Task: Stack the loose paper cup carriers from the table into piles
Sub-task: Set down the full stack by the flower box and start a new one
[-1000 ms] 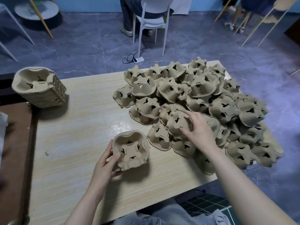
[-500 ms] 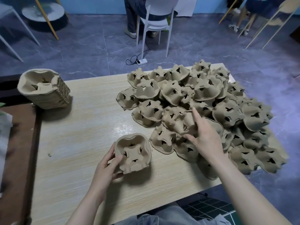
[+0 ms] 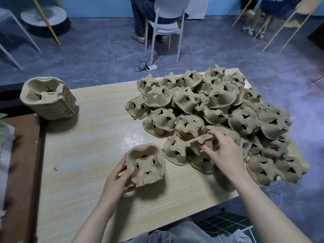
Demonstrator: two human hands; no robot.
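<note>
We can't make out any readable text, brand, number or sign here. The white paper (image 3: 4, 151) at the left edge has some faint print on it, but it's way too blurry for us to read, and the brown paper cup carriers (image 3: 217, 109) look blank.

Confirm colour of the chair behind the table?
White chair, plain plastic; head view shows it.
</note>
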